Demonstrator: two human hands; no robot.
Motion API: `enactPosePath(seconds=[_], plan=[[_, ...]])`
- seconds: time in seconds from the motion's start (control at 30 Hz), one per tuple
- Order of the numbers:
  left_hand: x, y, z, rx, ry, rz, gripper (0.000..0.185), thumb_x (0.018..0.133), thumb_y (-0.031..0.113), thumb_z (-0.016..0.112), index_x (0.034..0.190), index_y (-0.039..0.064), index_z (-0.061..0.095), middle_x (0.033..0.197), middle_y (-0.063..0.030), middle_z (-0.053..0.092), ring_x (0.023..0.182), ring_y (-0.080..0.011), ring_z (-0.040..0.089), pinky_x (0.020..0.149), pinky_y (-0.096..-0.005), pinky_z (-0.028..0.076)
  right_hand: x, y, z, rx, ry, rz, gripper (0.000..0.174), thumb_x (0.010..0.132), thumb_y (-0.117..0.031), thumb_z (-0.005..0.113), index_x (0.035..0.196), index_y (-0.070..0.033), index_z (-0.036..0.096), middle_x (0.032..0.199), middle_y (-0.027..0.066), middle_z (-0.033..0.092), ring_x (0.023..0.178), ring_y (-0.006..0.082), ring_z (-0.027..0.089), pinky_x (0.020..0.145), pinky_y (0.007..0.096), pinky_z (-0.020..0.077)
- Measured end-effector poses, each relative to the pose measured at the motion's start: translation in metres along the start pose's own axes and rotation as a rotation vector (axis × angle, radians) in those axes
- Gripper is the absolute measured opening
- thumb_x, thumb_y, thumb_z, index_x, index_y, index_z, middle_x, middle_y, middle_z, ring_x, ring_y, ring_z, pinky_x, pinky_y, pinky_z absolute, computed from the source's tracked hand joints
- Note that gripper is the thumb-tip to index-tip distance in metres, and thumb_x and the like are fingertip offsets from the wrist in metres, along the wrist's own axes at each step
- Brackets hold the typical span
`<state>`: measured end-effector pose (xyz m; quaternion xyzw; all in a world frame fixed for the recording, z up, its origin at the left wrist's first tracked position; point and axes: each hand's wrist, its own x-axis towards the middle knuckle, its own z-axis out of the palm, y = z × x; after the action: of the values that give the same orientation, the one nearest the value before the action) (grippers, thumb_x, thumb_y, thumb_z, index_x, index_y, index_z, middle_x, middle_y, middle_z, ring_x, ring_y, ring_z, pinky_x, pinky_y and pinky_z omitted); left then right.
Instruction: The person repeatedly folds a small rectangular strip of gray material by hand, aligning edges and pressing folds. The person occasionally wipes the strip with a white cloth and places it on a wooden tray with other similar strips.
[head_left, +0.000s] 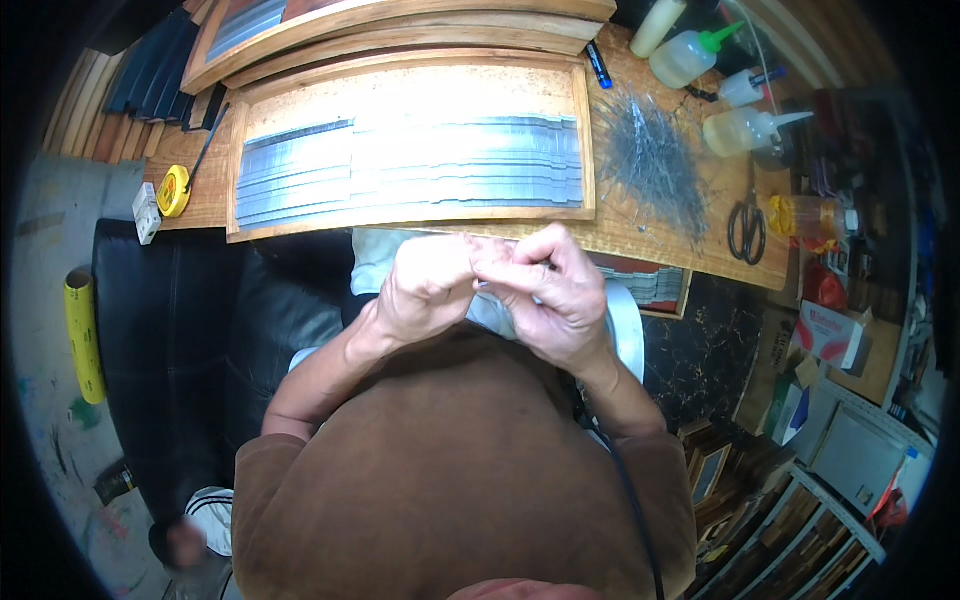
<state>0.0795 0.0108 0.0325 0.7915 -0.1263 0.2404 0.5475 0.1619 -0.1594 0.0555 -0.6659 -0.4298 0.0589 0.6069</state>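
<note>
My left hand and my right hand meet at the fingertips in front of my chest, just off the table's near edge. Both have curled, pinching fingers; a tiny pale glint shows between them, too small to identify. Directly beyond them lies a shallow wooden frame on the wooden table. Overlapping rows of thin silvery-grey strips cover much of its backing, and glare washes out the middle. To its right is a loose heap of fine grey strands.
Black-handled scissors, squeeze bottles and a blue-capped marker lie at the right. More wooden frames are stacked behind. A yellow tape measure sits at the left edge, above a black leather seat. Another person is at lower left.
</note>
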Motion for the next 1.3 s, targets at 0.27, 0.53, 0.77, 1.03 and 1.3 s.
enactPosePath(seconds=[0.27, 0.53, 0.77, 1.03, 1.3], plan=[[0.010, -0.016, 0.002, -0.046, 0.022, -0.147, 0.030, 0.080, -0.015, 0.066, 0.103, 0.002, 0.076, 0.084, -0.0153, 0.074, 0.075, -0.0294, 0.073, 0.068, -0.0341, 0.056, 0.021, 0.014, -0.006, -0.013, -0.012, 0.002, 0.025, 0.084, 0.008, 0.082, 0.105, -0.005, 0.083, 0.091, 0.0037, 0.065, 0.080, 0.0121, 0.065, 0.068, 0.0251, 0.0535], [0.007, 0.000, -0.003, -0.103, -0.010, -0.258, 0.019, 0.090, -0.001, 0.076, 0.109, 0.002, 0.077, 0.086, -0.0156, 0.074, 0.075, -0.0264, 0.073, 0.069, -0.0320, 0.056, 0.015, 0.002, -0.004, -0.006, 0.020, 0.043, 0.027, 0.081, 0.006, 0.083, 0.106, -0.005, 0.081, 0.089, 0.0051, 0.065, 0.081, 0.0170, 0.065, 0.067, 0.0282, 0.0520], [-0.025, 0.007, 0.001, -0.469, -0.174, -0.764, 0.008, 0.100, 0.007, 0.074, 0.099, 0.001, 0.079, 0.081, -0.0023, 0.073, 0.071, -0.0025, 0.055, 0.063, -0.0231, 0.045, -0.018, 0.009, 0.010, 0.092, 0.041, 0.335, 0.007, 0.090, -0.003, 0.081, 0.097, -0.001, 0.081, 0.082, 0.0039, 0.063, 0.067, 0.0097, 0.061, 0.058, 0.0275, 0.0488], [-0.041, -0.046, 0.009, -0.966, -0.165, -1.199, 0.014, 0.100, 0.006, 0.070, 0.109, -0.001, 0.077, 0.099, -0.0121, 0.080, 0.088, -0.0196, 0.079, 0.072, -0.0285, 0.065, -0.058, 0.073, 0.025, 0.742, 0.024, 0.905, 0.018, 0.104, -0.015, 0.071, 0.102, 0.003, 0.074, 0.077, -0.0004, 0.068, 0.058, 0.0018, 0.057, 0.051, 0.0175, 0.0452], [-0.038, -0.046, 0.010, -0.758, -0.213, -1.067, 0.013, 0.101, 0.010, 0.072, 0.108, 0.001, 0.078, 0.095, -0.0075, 0.080, 0.086, -0.0136, 0.076, 0.075, -0.0259, 0.059, -0.051, 0.076, 0.029, 0.620, 0.060, 0.910, 0.015, 0.099, -0.012, 0.075, 0.089, 0.000, 0.075, 0.075, -0.0008, 0.066, 0.057, 0.0026, 0.055, 0.051, 0.0190, 0.0456]])
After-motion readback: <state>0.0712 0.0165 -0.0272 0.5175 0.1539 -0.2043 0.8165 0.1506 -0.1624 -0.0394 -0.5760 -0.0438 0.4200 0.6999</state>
